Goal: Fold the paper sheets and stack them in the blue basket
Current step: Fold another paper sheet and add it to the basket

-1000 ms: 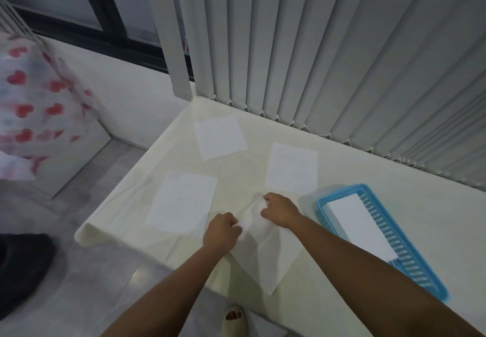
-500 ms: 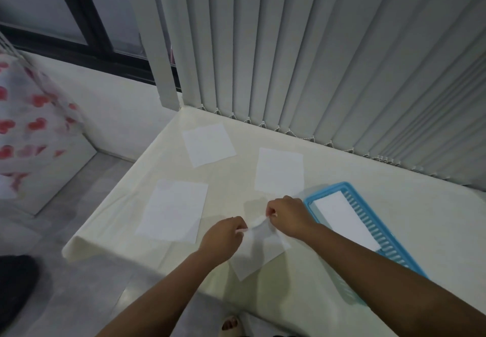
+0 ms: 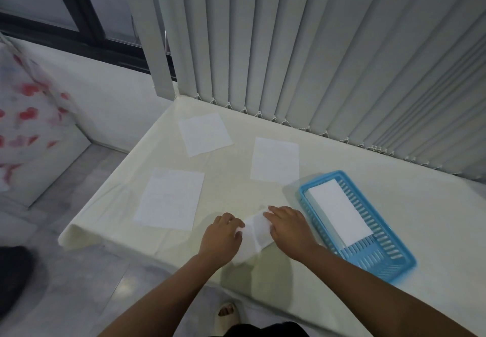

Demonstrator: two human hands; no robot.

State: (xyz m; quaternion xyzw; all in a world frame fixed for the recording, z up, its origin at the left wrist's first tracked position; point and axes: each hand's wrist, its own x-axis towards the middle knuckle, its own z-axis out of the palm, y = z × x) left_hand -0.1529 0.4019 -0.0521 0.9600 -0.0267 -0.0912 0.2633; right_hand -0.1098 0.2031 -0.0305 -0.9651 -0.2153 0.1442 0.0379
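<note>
A folded white paper sheet (image 3: 253, 235) lies near the table's front edge between my hands. My left hand (image 3: 221, 236) pinches its left edge. My right hand (image 3: 288, 227) rests flat on its right half, fingers spread over it. To the right stands the blue basket (image 3: 389, 263), long and slotted, holding a folded white sheet (image 3: 339, 211). Three flat unfolded sheets lie further back: a near-left sheet (image 3: 171, 198), a far-left sheet (image 3: 205, 134) and a middle sheet (image 3: 274, 160).
The table (image 3: 394, 178) is covered in a cream cloth; its left edge drops to a tiled floor. Vertical blinds (image 3: 315, 47) hang along the back edge. A heart-patterned fabric (image 3: 23, 126) hangs at the left. My sandalled foot (image 3: 226, 313) shows below the front edge.
The sheet between my hands has gone from a raised, half-open fold to a smaller folded strip pressed on the table. My right hand has flattened onto it. The camera view has shifted left.
</note>
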